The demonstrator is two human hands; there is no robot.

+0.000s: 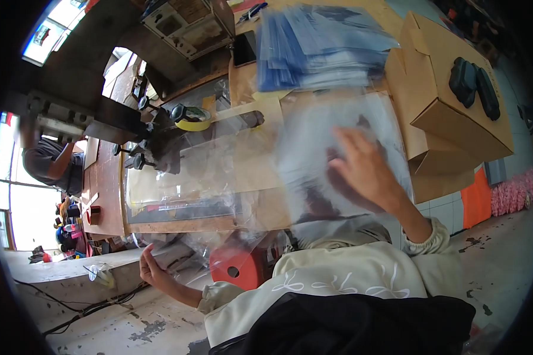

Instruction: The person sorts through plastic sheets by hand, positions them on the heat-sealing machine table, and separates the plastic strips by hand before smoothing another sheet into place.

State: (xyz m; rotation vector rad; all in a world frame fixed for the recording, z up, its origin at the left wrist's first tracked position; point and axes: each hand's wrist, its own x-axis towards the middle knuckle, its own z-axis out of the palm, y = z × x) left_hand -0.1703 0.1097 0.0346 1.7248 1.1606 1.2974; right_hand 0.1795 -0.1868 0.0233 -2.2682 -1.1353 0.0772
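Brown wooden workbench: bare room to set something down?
Mostly free: reddish-brown wooden surface, left of the flat clear plastic sheets. Small wooden front-edge patch too, between those and the blurred translucent sheet under the right hand. Crowded: back right, blue-tinted plastic stack beside brown cardboard box.

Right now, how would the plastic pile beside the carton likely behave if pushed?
The plastic pile would probably shear apart rather than move as one, since its edges already lie unevenly fanned. Its glossy surfaces suggest the layers could slip over each other. They look thin and see-through, so one lifted alone would likely flop.
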